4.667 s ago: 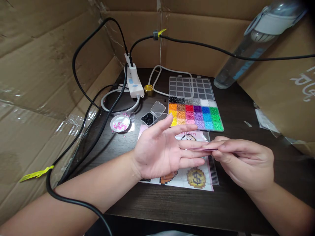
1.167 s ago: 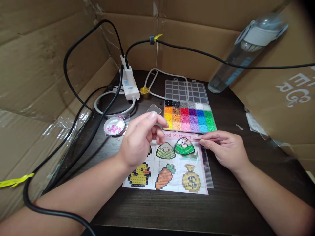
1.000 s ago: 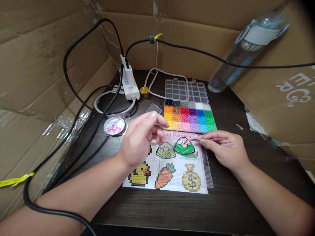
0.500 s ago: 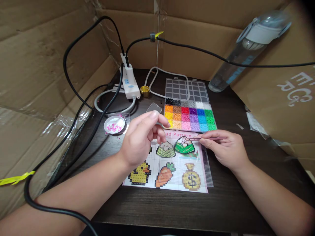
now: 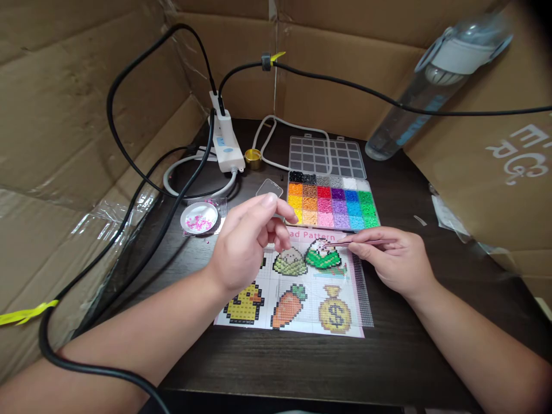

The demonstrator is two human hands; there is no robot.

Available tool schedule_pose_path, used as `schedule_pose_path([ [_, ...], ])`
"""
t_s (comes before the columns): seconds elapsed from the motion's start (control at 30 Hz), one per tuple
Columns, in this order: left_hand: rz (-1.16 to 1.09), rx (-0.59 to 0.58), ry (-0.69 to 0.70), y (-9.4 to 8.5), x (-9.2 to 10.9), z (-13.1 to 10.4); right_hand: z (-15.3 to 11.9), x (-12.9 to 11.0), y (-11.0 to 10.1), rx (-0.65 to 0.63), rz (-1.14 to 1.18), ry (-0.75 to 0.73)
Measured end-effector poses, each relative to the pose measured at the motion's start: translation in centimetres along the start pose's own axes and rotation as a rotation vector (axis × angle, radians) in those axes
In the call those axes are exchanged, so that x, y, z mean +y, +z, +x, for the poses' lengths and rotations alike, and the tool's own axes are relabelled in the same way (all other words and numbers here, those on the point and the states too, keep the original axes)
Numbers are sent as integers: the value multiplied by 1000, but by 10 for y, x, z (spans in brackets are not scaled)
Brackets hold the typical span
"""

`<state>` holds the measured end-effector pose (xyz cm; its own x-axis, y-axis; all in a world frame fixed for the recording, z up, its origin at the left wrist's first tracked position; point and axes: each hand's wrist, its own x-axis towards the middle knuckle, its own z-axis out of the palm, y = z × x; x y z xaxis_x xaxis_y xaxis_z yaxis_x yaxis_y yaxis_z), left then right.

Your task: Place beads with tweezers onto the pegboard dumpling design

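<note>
Loosely curled, my left hand [image 5: 244, 244] hovers over the left part of the printed bead pattern sheet [image 5: 317, 322]. Its index finger stands apart from the other fingers, and nothing shows in its grasp. My right hand [image 5: 390, 261] grips pink tweezers [image 5: 366, 241] from the right side. Their tips touch or hover just over the white upper part of a green-and-white bead figure [image 5: 323, 256]; a bead in the tips is too small to make out. A clear pegboard [image 5: 362, 293] lies over the sheet, under the figure.
Behind the sheet stands an open bead box [image 5: 332, 201] with many colours. A white dish [image 5: 199, 218] of pink beads sits left. Further back are a power strip [image 5: 228, 146], a gold cup [image 5: 253, 158] and a leaning bottle [image 5: 431, 86]. A black cable [image 5: 116, 115] loops at left.
The view has shifted very slightly. Both hands and the tweezers keep nearly the same place over the sheet; the bead figure looks unchanged.
</note>
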<state>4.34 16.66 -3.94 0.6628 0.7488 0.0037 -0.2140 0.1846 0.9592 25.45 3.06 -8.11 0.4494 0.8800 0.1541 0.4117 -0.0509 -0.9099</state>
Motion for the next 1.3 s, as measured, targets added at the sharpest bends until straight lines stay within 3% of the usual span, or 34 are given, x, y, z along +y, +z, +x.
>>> schedule_pose_path([
  [1.3,-80,-15,42,-1,-3,2,3,3,2,53,4,14],
])
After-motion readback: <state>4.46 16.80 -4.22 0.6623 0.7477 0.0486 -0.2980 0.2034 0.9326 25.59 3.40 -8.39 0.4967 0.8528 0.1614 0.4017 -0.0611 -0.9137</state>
